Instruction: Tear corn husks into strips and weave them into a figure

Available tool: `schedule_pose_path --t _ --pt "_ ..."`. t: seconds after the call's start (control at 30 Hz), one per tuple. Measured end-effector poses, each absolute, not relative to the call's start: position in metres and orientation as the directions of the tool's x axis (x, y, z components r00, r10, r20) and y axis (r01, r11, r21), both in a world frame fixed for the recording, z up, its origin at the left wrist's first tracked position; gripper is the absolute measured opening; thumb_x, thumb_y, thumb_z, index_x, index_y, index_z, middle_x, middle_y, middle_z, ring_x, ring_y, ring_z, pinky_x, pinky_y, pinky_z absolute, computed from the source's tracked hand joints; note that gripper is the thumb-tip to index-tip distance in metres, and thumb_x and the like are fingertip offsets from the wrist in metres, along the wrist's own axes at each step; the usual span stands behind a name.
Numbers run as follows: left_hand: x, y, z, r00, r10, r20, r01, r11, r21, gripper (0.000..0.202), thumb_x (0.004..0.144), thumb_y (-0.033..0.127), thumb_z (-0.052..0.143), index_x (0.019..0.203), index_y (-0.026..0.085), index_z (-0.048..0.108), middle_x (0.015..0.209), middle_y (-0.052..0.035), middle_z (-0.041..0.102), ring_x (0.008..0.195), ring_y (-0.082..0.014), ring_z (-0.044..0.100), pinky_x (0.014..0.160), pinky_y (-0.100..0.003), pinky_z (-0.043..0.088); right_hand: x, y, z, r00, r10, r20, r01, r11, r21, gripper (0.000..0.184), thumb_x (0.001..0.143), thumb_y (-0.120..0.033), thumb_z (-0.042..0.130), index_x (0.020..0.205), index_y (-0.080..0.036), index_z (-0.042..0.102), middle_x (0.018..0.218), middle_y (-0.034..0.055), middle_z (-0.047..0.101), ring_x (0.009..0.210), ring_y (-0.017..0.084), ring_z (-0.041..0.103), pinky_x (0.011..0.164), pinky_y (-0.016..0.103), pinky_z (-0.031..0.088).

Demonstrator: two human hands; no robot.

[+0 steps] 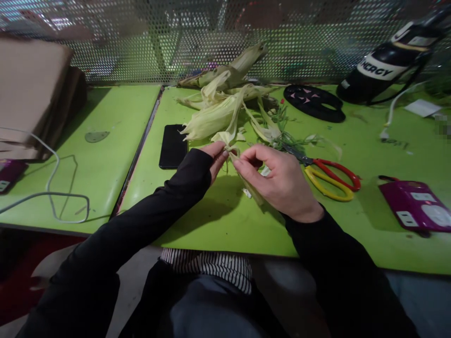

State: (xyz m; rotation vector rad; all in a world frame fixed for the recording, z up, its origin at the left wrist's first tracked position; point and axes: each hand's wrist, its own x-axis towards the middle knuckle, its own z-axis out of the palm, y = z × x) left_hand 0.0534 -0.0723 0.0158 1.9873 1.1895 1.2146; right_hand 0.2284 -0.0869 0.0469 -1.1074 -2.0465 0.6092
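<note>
Pale corn husks (214,115) lie heaped on the green table in front of me, with one strip running down to my hands. My left hand (215,155) pinches a gathered, knotted-looking part of the husk between thumb and fingers. Close by on the right, my right hand (278,176) is closed in a pinch on a thin husk strip (234,152). Part of that strip hangs below the fingers. Scissors (333,178) with one red and one yellow handle rest just right of my right hand, their blades partly under green stems (282,124).
A black phone (173,146) lies left of the husks. Behind stand a perforated screen (141,42) and a black bottle (380,68). A black oval object (313,102) and a purple device (417,204) are at right. Brown cardboard (31,89) and a cable (52,188) occupy the left.
</note>
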Motion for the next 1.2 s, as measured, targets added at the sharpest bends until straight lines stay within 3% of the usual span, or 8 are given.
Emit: schedule_pose_path --t 0.27,0.43,0.67,0.83,0.93,1.1,1.2 --pt "0.057 -0.074 0.017 0.288 0.888 0.357 0.105 -0.4 0.91 0.026 0.088 0.041 0.062 0.093 0.016 0.058 0.067 0.0016 0.057 0.061 -0.0098 0.055 0.058 -0.023 0.048 0.231 -0.08 0.044 -0.378 0.844 0.381 0.536 0.535 -0.653 0.016 0.089 -0.023 0.058 0.074 -0.02 0.053 0.069 -0.0013 0.058 0.061 0.012 0.05 0.058 0.027 0.038" --pt "0.058 -0.076 0.022 0.259 0.926 0.274 0.09 -0.305 0.948 0.024 0.083 0.036 0.068 0.085 0.017 0.054 0.062 0.0043 0.055 0.049 -0.006 0.049 0.045 -0.019 0.041 0.232 -0.083 0.046 -0.422 0.815 0.397 0.493 0.573 -0.654 0.016 0.086 -0.021 0.06 0.071 -0.022 0.053 0.064 -0.0021 0.057 0.057 0.013 0.05 0.055 0.028 0.04" --pt "0.059 -0.073 0.018 0.279 0.907 0.315 0.004 -0.329 0.944 0.01 0.084 0.022 0.064 0.088 0.016 0.058 0.072 0.0005 0.063 0.063 -0.0088 0.058 0.06 -0.022 0.05 0.235 -0.082 0.049 -0.494 0.808 0.322 0.452 0.555 -0.699 0.018 0.085 -0.022 0.06 0.069 -0.023 0.054 0.061 -0.0024 0.056 0.055 0.013 0.051 0.054 0.029 0.042" --pt "0.057 -0.068 0.02 0.261 0.933 0.248 -0.025 -0.25 0.968 0.009 0.082 0.017 0.064 0.083 0.016 0.056 0.063 0.0032 0.057 0.056 -0.0072 0.051 0.055 -0.022 0.046 0.238 -0.08 0.051 -0.513 0.802 0.306 0.422 0.546 -0.723 0.02 0.086 -0.024 0.061 0.067 -0.023 0.054 0.061 -0.0024 0.056 0.055 0.013 0.05 0.053 0.029 0.04" --pt "0.053 -0.063 0.02 0.32 0.931 0.176 -0.036 -0.174 0.984 0.009 0.083 0.012 0.062 0.088 0.015 0.056 0.065 0.0036 0.059 0.056 -0.0067 0.051 0.055 -0.021 0.046 0.236 -0.078 0.049 -0.443 0.842 0.307 0.458 0.507 -0.73 0.019 0.087 -0.027 0.061 0.07 -0.021 0.055 0.064 -0.002 0.057 0.057 0.012 0.051 0.054 0.026 0.039" --pt "0.053 -0.059 0.014 0.361 0.926 0.109 -0.04 -0.102 0.994 0.017 0.088 0.023 0.063 0.1 0.016 0.052 0.065 0.0039 0.062 0.046 -0.0052 0.047 0.045 -0.02 0.04 0.232 -0.076 0.039 -0.363 0.89 0.276 0.402 0.417 -0.815 0.015 0.09 -0.033 0.061 0.087 -0.018 0.058 0.081 0.003 0.067 0.07 0.014 0.061 0.062 0.027 0.047" --pt "0.054 -0.06 0.014 0.35 0.929 0.121 -0.031 -0.118 0.993 0.018 0.088 0.027 0.065 0.096 0.016 0.054 0.071 0.0008 0.067 0.052 -0.0064 0.057 0.047 -0.018 0.044 0.231 -0.075 0.035 -0.355 0.888 0.293 0.412 0.43 -0.803 0.013 0.09 -0.031 0.061 0.089 -0.018 0.058 0.082 0.0028 0.067 0.069 0.014 0.061 0.063 0.027 0.047"
